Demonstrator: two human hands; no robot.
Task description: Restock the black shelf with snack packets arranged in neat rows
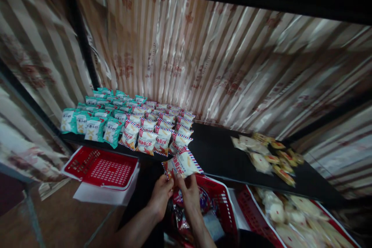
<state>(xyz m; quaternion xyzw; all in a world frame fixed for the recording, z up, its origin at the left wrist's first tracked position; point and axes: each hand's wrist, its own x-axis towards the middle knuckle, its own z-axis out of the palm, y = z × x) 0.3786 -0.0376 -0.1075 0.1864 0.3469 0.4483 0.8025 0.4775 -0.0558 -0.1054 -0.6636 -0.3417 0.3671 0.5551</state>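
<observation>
My left hand and my right hand together hold a white snack packet with red and blue striped edges, just below the front edge of a black shelf. On the shelf's left part stand rows of matching striped packets, and further left rows of green packets. Under my hands is a red basket holding more packets.
Loose clear-wrapped pastries lie on the shelf's right part. A red tray of similar pastries sits lower right. An upturned red basket rests on white paper at lower left. Striped wallpaper backs the shelf.
</observation>
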